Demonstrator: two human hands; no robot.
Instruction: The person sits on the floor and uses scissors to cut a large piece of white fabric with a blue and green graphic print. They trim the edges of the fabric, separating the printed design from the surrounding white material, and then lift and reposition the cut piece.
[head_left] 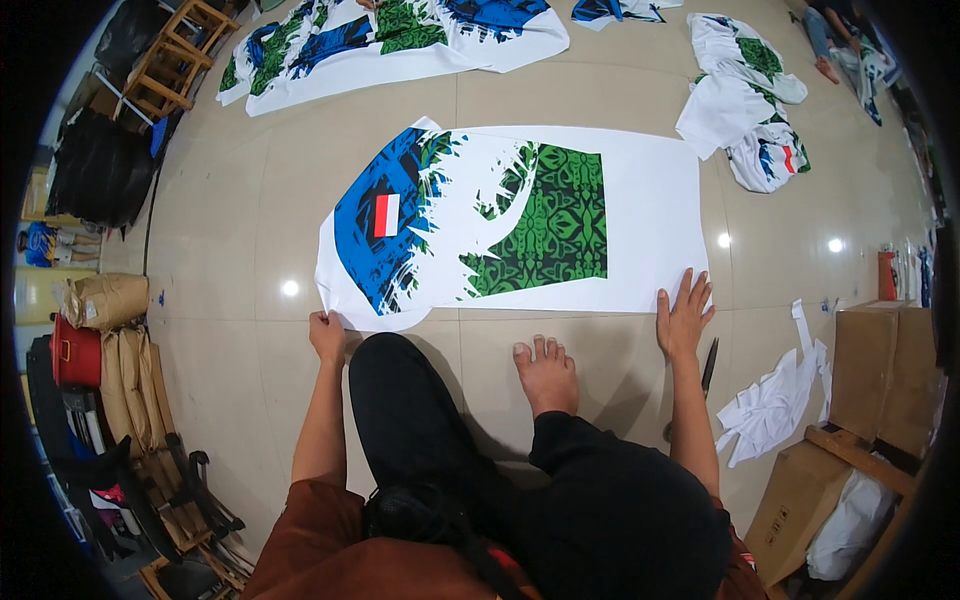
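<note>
A white fabric piece (655, 210) printed in blue and green, with a red-and-white patch, lies spread on the tiled floor in front of me. My left hand (327, 336) is closed on its near left corner, pinching the edge. At the near right corner my right hand (684, 312) lies flat on the cloth with its fingers spread. Beside my right forearm are scissors (710, 366), their dark pointed blade showing and the rest partly hidden by the arm. My bare foot (547, 374) stands just short of the cloth's near edge.
More printed fabric (350, 60) lies at the far left, and a crumpled printed pile (750, 100) at the far right. White scraps (775, 400) lie right, near cardboard boxes (868, 365). A wooden stool (178, 55) and red container (76, 350) stand left. Another person (835, 45) sits far right.
</note>
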